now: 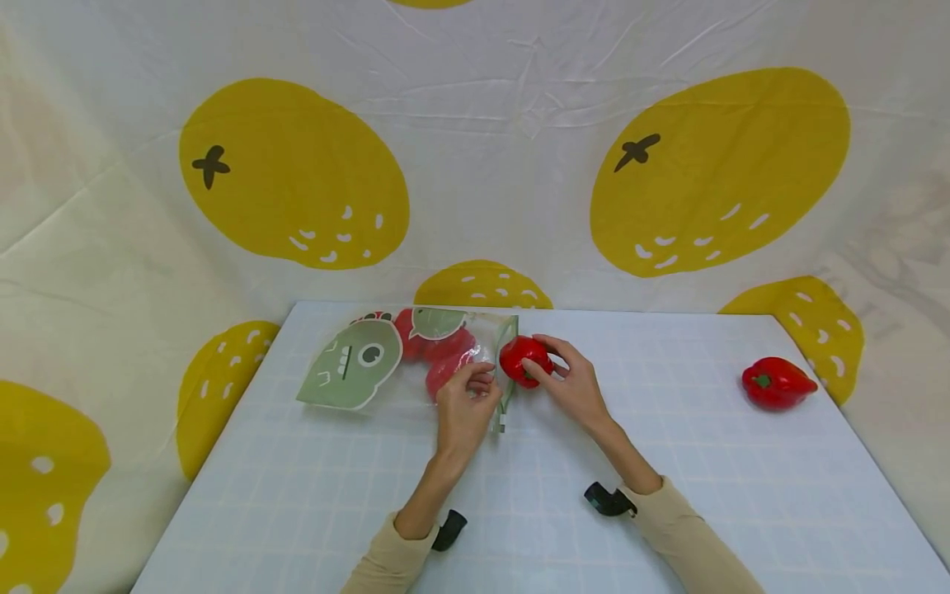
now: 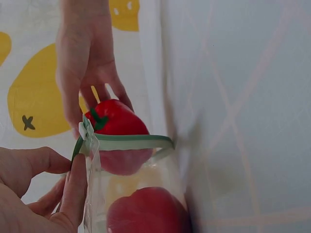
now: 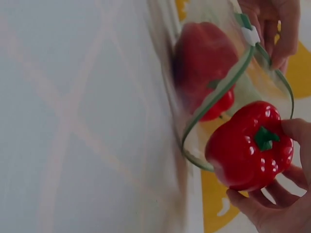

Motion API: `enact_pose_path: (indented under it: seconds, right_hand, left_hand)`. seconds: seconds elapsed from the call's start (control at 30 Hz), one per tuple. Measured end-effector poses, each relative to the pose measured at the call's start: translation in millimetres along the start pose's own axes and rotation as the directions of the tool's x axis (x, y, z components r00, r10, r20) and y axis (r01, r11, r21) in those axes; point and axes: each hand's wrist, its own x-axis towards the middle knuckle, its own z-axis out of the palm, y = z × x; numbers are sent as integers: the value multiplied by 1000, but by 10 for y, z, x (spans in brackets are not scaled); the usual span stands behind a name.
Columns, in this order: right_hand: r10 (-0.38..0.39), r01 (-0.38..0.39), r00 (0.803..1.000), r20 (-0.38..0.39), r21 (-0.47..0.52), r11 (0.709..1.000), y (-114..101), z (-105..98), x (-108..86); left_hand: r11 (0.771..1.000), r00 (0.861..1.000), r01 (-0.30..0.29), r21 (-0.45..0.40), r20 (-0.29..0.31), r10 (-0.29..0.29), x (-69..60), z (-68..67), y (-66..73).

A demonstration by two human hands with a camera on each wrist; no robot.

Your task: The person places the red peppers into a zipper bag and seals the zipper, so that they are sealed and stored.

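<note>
A clear zip bag (image 1: 404,412) with a green cartoon print lies on the table, several red peppers (image 1: 445,371) showing through its plastic. My left hand (image 1: 467,404) pinches the rim of the bag's mouth between thumb and fingers. The green-edged opening (image 2: 131,142) gapes to the right, with a white slider (image 3: 250,35) on its zip. My right hand (image 1: 575,388) grips a glossy red bell pepper (image 1: 525,361) with a green stem. In the left wrist view this pepper sits partly inside the bag's mouth, its lower part seen through the plastic.
Another red pepper (image 1: 778,384), with a pointed end, lies at the right of the table (image 1: 668,429). A white cloth (image 1: 505,190) with yellow fruit prints hangs behind the table. Dark wrist cameras (image 1: 610,500) stick out by both sleeves.
</note>
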Motion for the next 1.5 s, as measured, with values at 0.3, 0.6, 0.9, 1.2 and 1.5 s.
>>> enact_pose_path:
  seconds: [0.3,0.6,0.9,1.2,1.5]
  right_hand:
    - [2,-3,999,45,21,1000,69,123,55]
    - [16,-18,997,73,29,999,510,286,164]
    - [31,-38,992,125,53,998,554,328,190]
    - [0,0,986,169,-1,1000,597,327,214]
    - [7,-25,944,329,52,998,631,285,252]
  left_hand:
    - [999,999,-35,-16,-4,35,12,0,3]
    - [1000,1000,-15,0,14,15,17,-7,30]
    - [1000,1000,14,-1,19,-14,26,2,11]
    - [1000,1000,-14,-4,6,14,19,2,21]
    - [999,999,-48,-4,8,48,-2,1,15]
